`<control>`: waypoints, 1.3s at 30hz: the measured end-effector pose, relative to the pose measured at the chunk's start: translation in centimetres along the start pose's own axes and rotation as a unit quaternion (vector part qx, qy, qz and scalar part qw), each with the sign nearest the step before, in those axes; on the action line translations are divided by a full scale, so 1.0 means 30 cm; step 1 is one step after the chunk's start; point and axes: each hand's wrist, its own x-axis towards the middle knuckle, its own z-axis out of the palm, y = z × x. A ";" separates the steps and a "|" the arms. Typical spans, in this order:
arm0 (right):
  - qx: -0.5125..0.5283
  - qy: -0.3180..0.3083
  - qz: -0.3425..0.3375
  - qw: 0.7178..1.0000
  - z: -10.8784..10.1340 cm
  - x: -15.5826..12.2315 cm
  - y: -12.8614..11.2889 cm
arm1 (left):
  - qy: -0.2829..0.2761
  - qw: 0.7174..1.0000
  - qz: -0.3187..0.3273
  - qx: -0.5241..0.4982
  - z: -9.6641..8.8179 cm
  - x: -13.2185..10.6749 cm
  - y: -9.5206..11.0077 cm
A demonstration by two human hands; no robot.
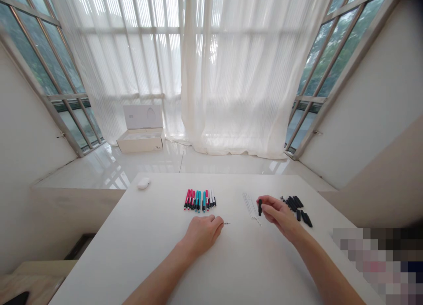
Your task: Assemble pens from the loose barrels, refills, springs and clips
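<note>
My left hand (204, 232) rests low over the white table with its fingers closed. A thin pen part with a narrow tip (227, 223) sticks out to the right of its fingertips; the rest of it is hidden in the hand. My right hand (280, 214) pinches a short black pen barrel (260, 207) upright between thumb and fingers. Just left of it lie several thin white refills (250, 206), side by side. Beyond my left hand is a row of pens with pink, teal and white bodies (198, 201). Several black barrels (292, 203) lie right of my right hand.
The white table (132, 247) stands before a tiled ledge (205, 161). A small white case (143, 183) sits at its far left corner. On the ledge is an open white box (141, 139), with sheer curtains (231, 76) behind.
</note>
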 end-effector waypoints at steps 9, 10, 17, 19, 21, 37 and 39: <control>-0.031 -0.094 -0.002 0.995 0.125 -0.007 0.049 | 0.029 0.999 -0.018 -0.006 0.003 0.001 -0.016; -0.036 -0.094 -0.001 0.995 0.130 -0.008 0.049 | 0.030 0.999 -0.020 -0.005 0.003 0.001 -0.016; -0.043 -0.105 -0.018 0.993 0.173 -0.019 0.048 | 0.025 0.999 -0.022 -0.005 0.000 0.001 -0.012; -0.044 -0.108 -0.015 0.993 0.183 -0.019 0.056 | 0.025 0.999 -0.023 -0.008 0.000 0.001 -0.012; -0.049 -0.112 -0.009 0.992 0.190 -0.019 0.066 | 0.025 0.999 -0.023 -0.009 0.000 0.000 -0.013; -0.063 -0.135 -0.008 0.989 0.190 -0.015 0.086 | 0.020 0.999 -0.018 -0.019 0.002 0.001 -0.023; -0.092 -0.138 -0.023 0.986 0.194 -0.013 0.097 | 0.018 0.999 -0.014 -0.026 0.001 0.001 -0.024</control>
